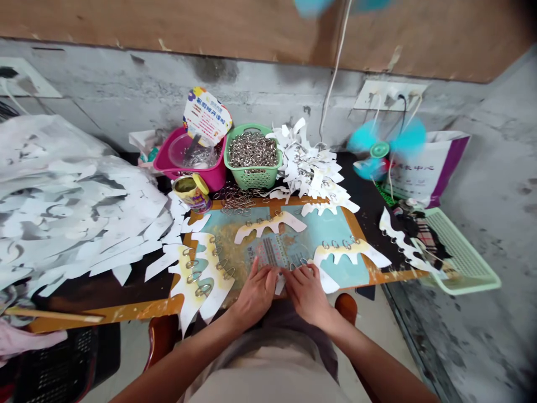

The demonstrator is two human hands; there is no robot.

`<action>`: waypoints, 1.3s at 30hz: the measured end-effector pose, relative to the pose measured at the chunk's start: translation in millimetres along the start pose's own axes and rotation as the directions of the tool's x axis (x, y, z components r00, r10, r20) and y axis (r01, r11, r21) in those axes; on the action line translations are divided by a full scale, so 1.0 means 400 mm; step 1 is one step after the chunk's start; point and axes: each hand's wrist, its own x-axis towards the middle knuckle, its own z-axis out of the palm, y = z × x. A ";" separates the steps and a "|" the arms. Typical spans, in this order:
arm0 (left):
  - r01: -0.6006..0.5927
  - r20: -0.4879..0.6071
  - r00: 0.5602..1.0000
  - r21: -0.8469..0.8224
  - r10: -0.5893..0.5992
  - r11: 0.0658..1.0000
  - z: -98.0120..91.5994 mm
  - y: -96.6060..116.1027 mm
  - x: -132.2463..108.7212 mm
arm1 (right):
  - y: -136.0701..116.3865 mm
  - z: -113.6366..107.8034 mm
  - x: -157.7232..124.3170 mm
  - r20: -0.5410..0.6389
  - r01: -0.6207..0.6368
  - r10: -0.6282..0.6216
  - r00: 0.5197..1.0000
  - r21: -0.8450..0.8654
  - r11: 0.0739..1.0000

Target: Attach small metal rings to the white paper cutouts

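My left hand (259, 286) and my right hand (307, 286) meet at the table's front edge, fingers bent and closed on a small white cut-out piece (279, 284). Most of this piece is hidden under the fingers. Metal rings (292, 267) show just beyond my right fingertips. Ahead lies a scalloped white piece (271, 225) with yellowish smears and rings along its curved edge. Similar pieces with rings sit left of my left hand, such as one white strip (216, 274), and another white strip (364, 252) lies to the right. Loose rings (237, 200) are heaped behind.
A green basket (255, 178) full of metal rings stands beside a pink basket (216, 178) and an open tin (192, 196). White cut-outs pile up at left (84, 207) and at the back (310, 162). A spinning fan (380, 150) and a pale green tray (470, 252) are on the right.
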 end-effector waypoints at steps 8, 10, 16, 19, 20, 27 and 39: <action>0.011 0.027 1.000 0.061 -0.012 0.998 0.005 0.021 -0.031 | 0.011 -0.016 -0.019 -0.018 0.083 -0.082 0.996 0.053 0.995; 0.017 0.061 0.998 0.039 -0.019 0.999 -0.003 0.029 -0.039 | 0.009 -0.023 -0.018 0.010 0.082 -0.082 0.997 0.049 0.995; 0.069 0.123 0.990 0.030 -0.072 0.997 -0.020 0.045 -0.055 | -0.014 -0.023 -0.003 -0.008 -0.029 0.029 1.000 0.056 0.998; 0.072 0.087 0.993 0.054 -0.077 0.996 -0.011 0.045 -0.061 | -0.031 -0.011 0.001 -0.043 -0.077 0.078 0.996 0.026 0.997; 0.068 0.072 0.995 0.055 -0.072 0.996 -0.007 0.045 -0.063 | -0.038 -0.006 0.001 -0.050 -0.092 0.092 0.994 0.014 0.996; 0.067 0.018 0.998 0.017 -0.067 0.998 0.001 0.042 -0.065 | -0.065 0.028 -0.005 -0.107 -0.193 0.193 0.975 0.013 0.981; 0.082 0.056 0.995 0.065 -0.086 0.994 0.004 0.052 -0.067 | -0.049 0.014 0.002 -0.032 -0.173 0.173 0.984 0.012 0.985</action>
